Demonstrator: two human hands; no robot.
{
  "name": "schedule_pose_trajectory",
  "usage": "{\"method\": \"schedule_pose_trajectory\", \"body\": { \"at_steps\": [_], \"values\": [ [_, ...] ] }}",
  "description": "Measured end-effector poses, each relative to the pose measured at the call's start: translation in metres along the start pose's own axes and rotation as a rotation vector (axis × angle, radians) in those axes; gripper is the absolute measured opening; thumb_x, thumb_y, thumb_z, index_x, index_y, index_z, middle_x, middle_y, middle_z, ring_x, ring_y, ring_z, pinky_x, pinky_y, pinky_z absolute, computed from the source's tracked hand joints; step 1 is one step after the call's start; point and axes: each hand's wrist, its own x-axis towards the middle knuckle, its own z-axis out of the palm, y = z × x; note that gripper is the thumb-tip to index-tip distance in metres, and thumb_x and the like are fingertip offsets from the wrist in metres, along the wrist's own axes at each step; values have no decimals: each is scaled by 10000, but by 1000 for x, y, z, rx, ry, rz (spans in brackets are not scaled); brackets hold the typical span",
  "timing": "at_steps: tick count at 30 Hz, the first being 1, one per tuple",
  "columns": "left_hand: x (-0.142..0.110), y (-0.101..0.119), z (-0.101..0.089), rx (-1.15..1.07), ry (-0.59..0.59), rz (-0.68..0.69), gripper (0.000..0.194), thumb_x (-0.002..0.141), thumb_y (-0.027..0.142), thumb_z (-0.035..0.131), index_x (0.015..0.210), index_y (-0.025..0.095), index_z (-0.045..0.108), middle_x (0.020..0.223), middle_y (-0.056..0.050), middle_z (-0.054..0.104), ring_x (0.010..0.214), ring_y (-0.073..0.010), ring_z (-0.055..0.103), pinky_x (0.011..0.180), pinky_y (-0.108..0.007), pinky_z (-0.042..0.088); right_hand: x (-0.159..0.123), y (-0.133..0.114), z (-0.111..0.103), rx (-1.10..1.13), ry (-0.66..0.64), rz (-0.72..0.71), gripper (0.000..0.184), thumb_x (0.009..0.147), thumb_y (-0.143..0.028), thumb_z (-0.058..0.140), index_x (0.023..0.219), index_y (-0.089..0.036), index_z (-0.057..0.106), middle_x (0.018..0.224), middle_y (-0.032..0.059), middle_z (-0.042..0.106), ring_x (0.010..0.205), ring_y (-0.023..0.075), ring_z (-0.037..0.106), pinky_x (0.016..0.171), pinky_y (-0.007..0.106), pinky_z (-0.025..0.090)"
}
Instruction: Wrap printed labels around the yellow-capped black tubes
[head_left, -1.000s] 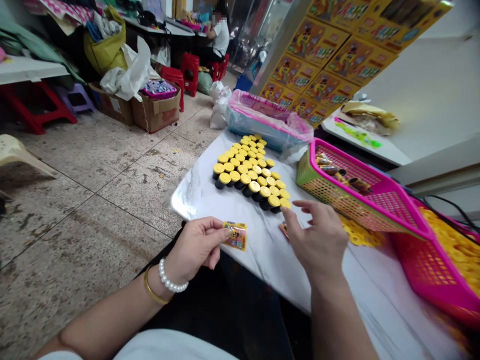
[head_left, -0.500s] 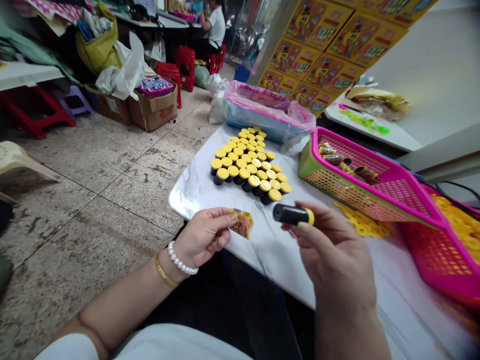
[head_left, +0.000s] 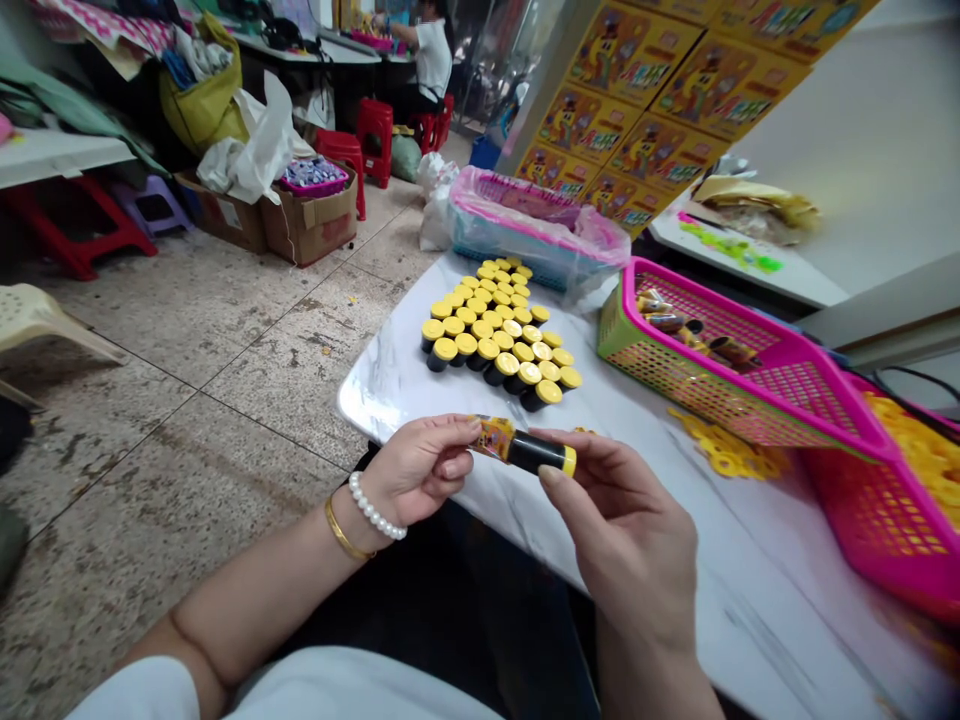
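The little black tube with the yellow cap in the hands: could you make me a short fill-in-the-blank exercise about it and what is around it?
1. The right hand holds a black tube whose cap is ____.
2. The left hand presses a printed ____ against the tube's end.
3. The upright tubes stand on a white ____ table.
4. The basket beside them has a ____ rim.

Missing words: yellow; sticker; marble; pink

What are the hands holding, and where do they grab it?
The right hand grips a black tube near its yellow-capped end. The left hand pinches the colourful sticker against the tube's other end.
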Motion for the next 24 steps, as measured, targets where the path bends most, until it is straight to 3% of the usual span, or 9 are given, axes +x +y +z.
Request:
{"method": "schedule_pose_trajectory", "body": {
  "at_steps": [7,10,16,24],
  "values": [
    [2,-4,2,27,17,28,142,771,134,747,756,97,610,654,20,594,371,16,372,312,-84,177,1,4,-3,153,-34,78,180,840,-333,789,1002,-261,759,1009,42,780,936,190,742,840,291,618],
    [2,-3,2,15,11,20,139,753,129,759,757,82,628,665,20,587,388,20,379,316,-77,177,1,4,-1,136,-66,82,179,825,-312,801,988,-256,753,986,41,785,904,184,748,829,288,623],
    [2,-1,2,11,-11,-22,140,739,101,754,715,88,616,654,18,592,368,20,359,309,-90,169,2,0,4,73,-5,66,143,821,-284,789,925,-241,700,807,-9,761,736,128,750,719,200,620],
    [1,-2,2,-5,-33,-5,161,743,116,765,703,87,612,672,2,624,379,25,374,319,-85,181,-12,-5,3,-176,-66,-133,204,854,-236,734,1038,-245,646,1054,60,791,871,183,775,795,277,642]
  ]
}}
